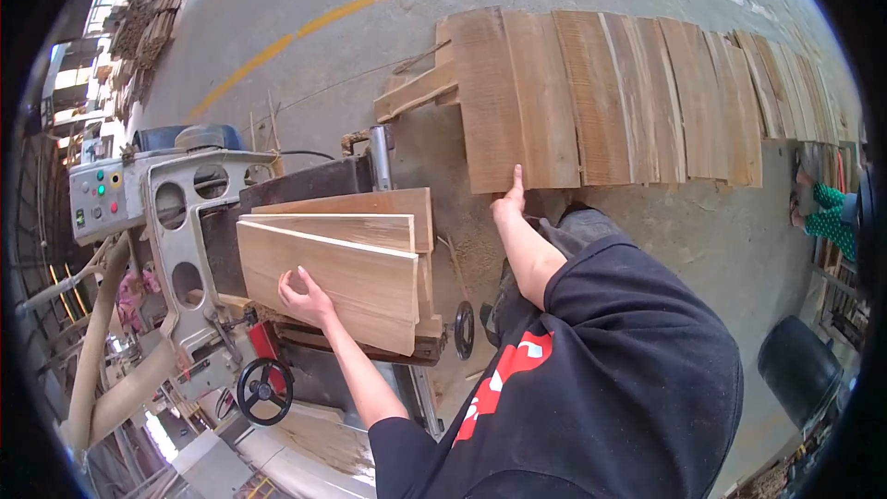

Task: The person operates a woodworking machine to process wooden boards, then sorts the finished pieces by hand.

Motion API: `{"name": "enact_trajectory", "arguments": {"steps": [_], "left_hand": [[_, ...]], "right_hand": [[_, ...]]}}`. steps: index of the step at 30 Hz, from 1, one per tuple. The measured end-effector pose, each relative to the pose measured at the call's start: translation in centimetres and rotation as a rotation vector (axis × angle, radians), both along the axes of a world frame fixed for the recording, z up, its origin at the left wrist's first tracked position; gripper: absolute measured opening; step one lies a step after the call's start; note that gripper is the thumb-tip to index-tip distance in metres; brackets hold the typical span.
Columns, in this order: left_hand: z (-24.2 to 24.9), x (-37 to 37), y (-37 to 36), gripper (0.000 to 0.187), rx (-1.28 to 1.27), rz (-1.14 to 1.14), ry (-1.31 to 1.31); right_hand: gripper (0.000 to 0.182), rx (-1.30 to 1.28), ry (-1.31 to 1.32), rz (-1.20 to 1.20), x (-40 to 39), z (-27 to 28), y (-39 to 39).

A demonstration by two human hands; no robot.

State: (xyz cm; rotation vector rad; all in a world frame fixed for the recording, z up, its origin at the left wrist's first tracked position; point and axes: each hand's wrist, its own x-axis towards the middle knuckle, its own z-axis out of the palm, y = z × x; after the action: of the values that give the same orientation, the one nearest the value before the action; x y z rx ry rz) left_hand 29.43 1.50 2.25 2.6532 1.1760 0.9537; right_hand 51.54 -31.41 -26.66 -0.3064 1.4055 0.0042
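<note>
My left hand lies with its fingers apart at the near edge of the top board of a small fanned stack. Beneath that board, other wooden boards stick out at angles on the machine's table. My right hand is at the near end of a wide wooden plank, the first in a long row. One digit shows on the plank's face; the other fingers are partly hidden at its edge, closed on it.
A grey woodworking machine frame with a button control panel and black handwheels stands at left. More planks extend right. A person in green dotted clothing is at far right, near a black container.
</note>
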Motion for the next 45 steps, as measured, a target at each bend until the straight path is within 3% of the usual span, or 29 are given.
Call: {"name": "enact_trajectory", "arguments": {"steps": [3,9,19,22,32,38,45], "left_hand": [[0.0,0.1,0.3,0.035,0.054,-0.003,0.000],[0.6,0.6,-0.4,0.035,-0.011,0.043,0.014],[0.3,0.2,0.1,0.034,-0.038,0.024,-0.011],[0.3,0.2,-0.1,0.032,-0.041,0.017,-0.021],[0.0,-0.2,0.7,0.032,-0.048,-0.003,-0.016],[0.1,-0.2,0.6,0.032,-0.052,0.004,-0.018],[0.4,0.3,0.7,0.032,-0.038,0.007,0.019]], "right_hand": [[0.075,0.025,-0.048,0.024,-0.3,-2.6,-0.5],[0.060,0.086,-0.198,0.047,-2.1,-1.9,-0.7],[0.057,0.231,-0.301,0.194,-3.3,-0.1,-1.7],[0.054,0.231,-0.443,0.165,-3.1,-0.3,-1.5],[0.053,0.175,-0.477,0.160,-2.1,2.1,-3.7],[0.059,0.129,-0.300,0.149,-1.2,3.1,-6.9],[0.055,0.052,-0.310,0.341,1.8,0.9,-14.6]]}}
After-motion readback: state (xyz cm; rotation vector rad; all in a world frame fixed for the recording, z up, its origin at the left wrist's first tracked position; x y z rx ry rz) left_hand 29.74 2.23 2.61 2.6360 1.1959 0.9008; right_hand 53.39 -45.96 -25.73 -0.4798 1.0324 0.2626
